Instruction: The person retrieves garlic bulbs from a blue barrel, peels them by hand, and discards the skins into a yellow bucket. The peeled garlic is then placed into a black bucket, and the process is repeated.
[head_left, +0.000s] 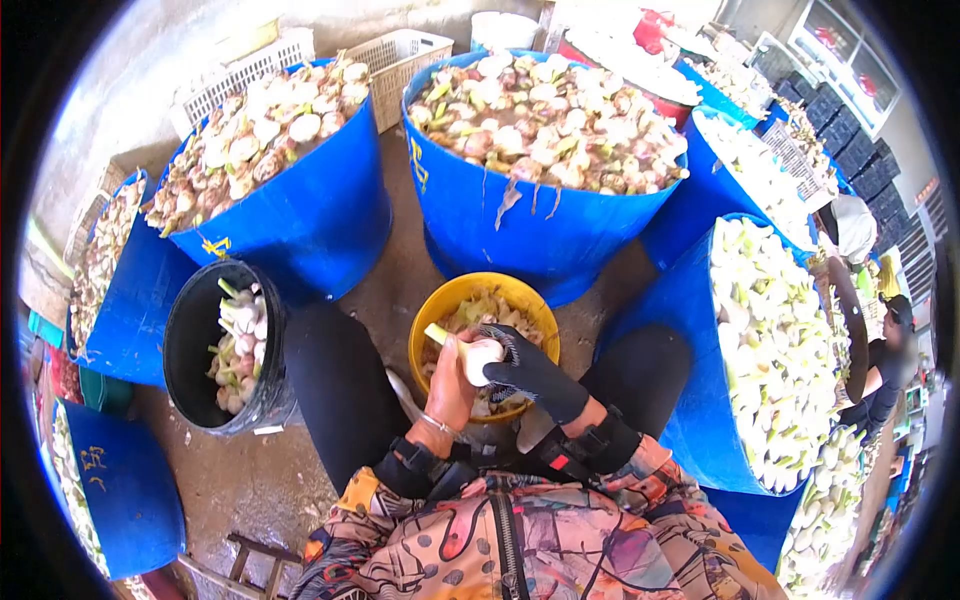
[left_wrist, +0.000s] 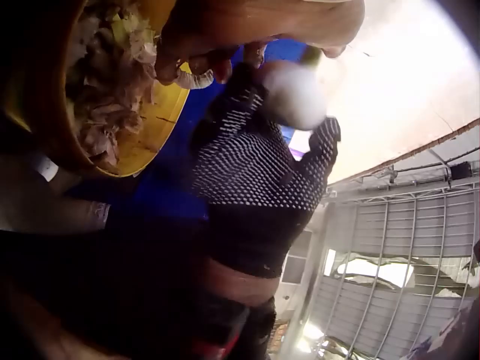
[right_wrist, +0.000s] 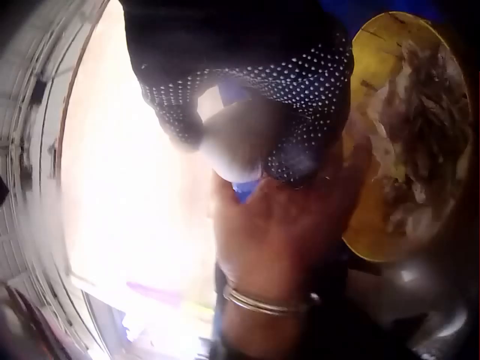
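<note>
A garlic bulb (head_left: 481, 361), white with a pale green stem, is held between both hands over a yellow bucket (head_left: 546, 332). My bare left hand (head_left: 449, 386), with a bracelet at the wrist, grips the bulb's stem side. On the opposite side, my right hand (head_left: 537, 374), in a dark dotted glove, curls its fingers and thumb round the bulb. The left wrist view shows the round, blurred bulb (left_wrist: 297, 97) between the glove's fingers. Papery peelings (right_wrist: 424, 135) fill the yellow bucket in the right wrist view.
A black bucket (head_left: 184, 345) with trimmed garlic stands left of my legs. Big blue tubs (head_left: 530, 225) heaped with garlic surround me in front and at both sides. Whiter bulbs fill the right tub (head_left: 680, 395). Another person (head_left: 880, 375) is at the far right.
</note>
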